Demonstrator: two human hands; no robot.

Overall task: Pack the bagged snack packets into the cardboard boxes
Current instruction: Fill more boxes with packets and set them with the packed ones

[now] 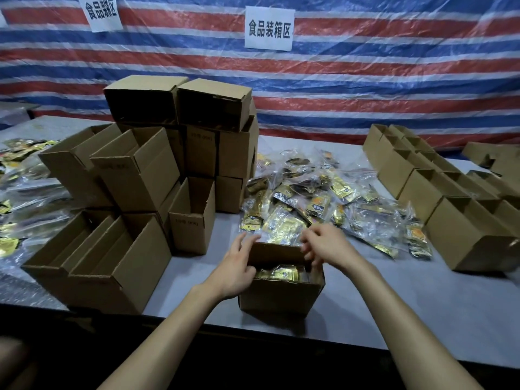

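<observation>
A small cardboard box (278, 298) stands near the table's front edge, in the middle. Gold snack packets (281, 273) in clear bags fill it to the top. Its far flap (277, 253) leans in over the opening. My left hand (236, 266) holds the flap's left end, fingers over its top edge and thumb beneath. My right hand (326, 246), blurred, curls its fingers round the flap's right end. Right behind the box lies a loose pile of bagged packets (323, 198).
Open empty boxes (112, 263) stand at the front left, with a taller stack of boxes (197, 130) behind them. Rows of boxes (439, 192) line the right side. More bagged packets (22, 192) lie at the far left. A striped tarp hangs behind the table.
</observation>
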